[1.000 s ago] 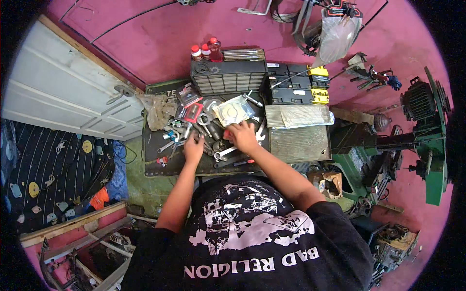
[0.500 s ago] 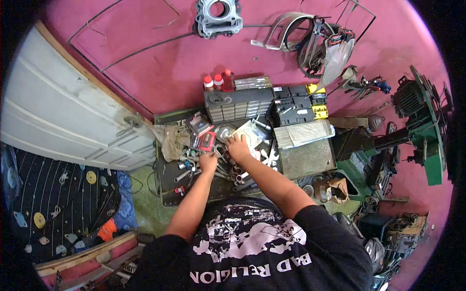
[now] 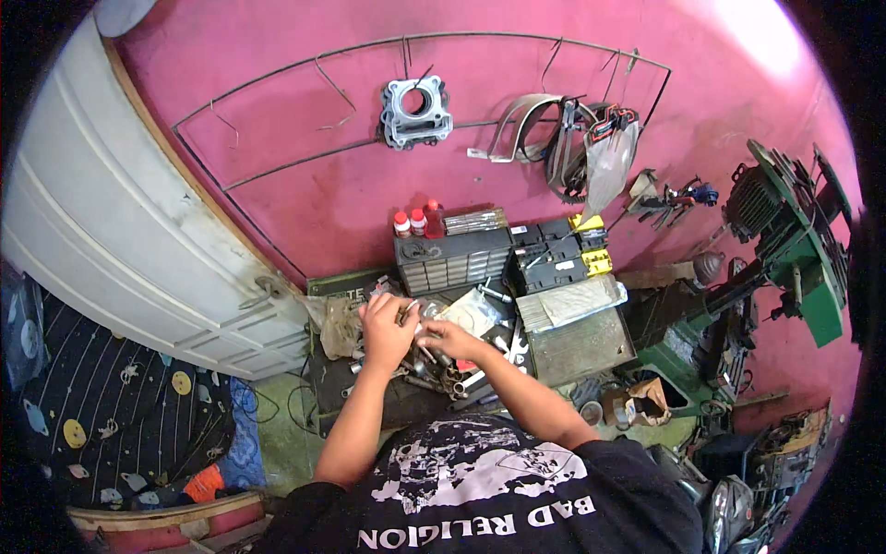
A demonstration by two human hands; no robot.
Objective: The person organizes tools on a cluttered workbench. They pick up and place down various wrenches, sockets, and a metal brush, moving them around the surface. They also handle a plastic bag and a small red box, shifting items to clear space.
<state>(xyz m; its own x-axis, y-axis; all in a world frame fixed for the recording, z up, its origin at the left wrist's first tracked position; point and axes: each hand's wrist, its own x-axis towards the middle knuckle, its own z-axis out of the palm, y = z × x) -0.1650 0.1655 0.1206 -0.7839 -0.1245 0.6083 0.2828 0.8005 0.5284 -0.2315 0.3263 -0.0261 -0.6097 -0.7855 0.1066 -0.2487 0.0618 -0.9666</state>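
Observation:
Over the tool-strewn bench, my left hand (image 3: 386,325) is raised with its fingers curled around a small pale piece too small to name. Close beside it, my right hand (image 3: 447,340) is closed at the same spot, its fingertips pinching something slim that I cannot make out. Beneath both hands lies a pile of metal wrenches, sockets and parts (image 3: 449,377). A steel open-end wrench (image 3: 520,349) rests to the right of my right hand. Behind the hands are a sheet of pale paper (image 3: 472,312) and a crumpled plastic bag (image 3: 337,332), the bag off to the left.
A small-drawer cabinet (image 3: 452,270) with red-capped bottles (image 3: 417,222) on top stands against the pink wall. Black-and-yellow cases (image 3: 554,263) sit beside it, near a wooden board (image 3: 586,343). A green drill press (image 3: 803,286) is at right, a white door (image 3: 175,249) at left.
Both hands have lifted from the pile and come together, the left moving up and the right slightly down. The head view has tilted, showing more of the wall.

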